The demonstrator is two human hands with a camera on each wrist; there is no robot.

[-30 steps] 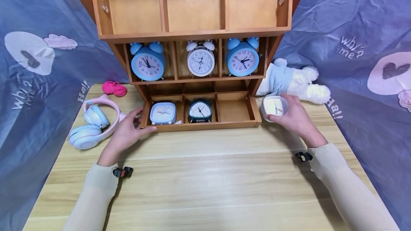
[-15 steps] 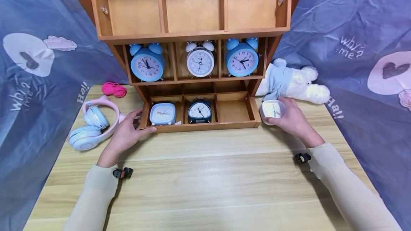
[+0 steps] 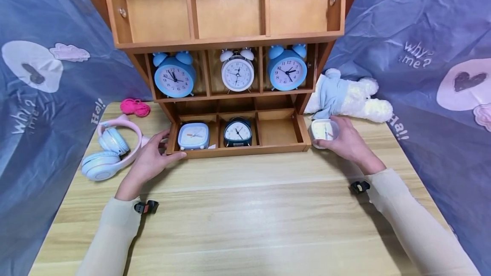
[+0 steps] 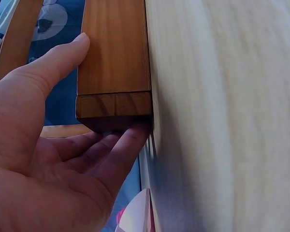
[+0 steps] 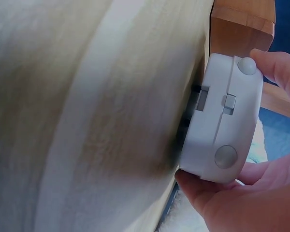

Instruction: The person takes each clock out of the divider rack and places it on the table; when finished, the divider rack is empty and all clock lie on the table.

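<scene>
A small white alarm clock (image 3: 321, 129) is pinched between the thumb and fingers of my right hand (image 3: 350, 139). It stands low at the table, beside the lower right corner of the wooden shelf (image 3: 238, 153). In the right wrist view, buttons and a small switch show on the underside of the white alarm clock (image 5: 224, 118). My left hand (image 3: 150, 156) grips the shelf's lower left corner, thumb on the front rail and fingers at the side. The bottom row holds a light-blue clock (image 3: 193, 135) and a dark-green clock (image 3: 238, 133); its right compartment is bare.
In the middle row stand a blue twin-bell clock (image 3: 174, 78), a white twin-bell clock (image 3: 238, 73) and another blue clock (image 3: 287, 71). Headphones (image 3: 101, 165) and pink yarn (image 3: 135, 107) lie left. A white plush toy (image 3: 353, 97) lies behind my right hand.
My right hand has brought the white alarm clock slightly left and down, closer to the shelf's right side. The left hand stays at the shelf corner. The head view has shifted slightly.
</scene>
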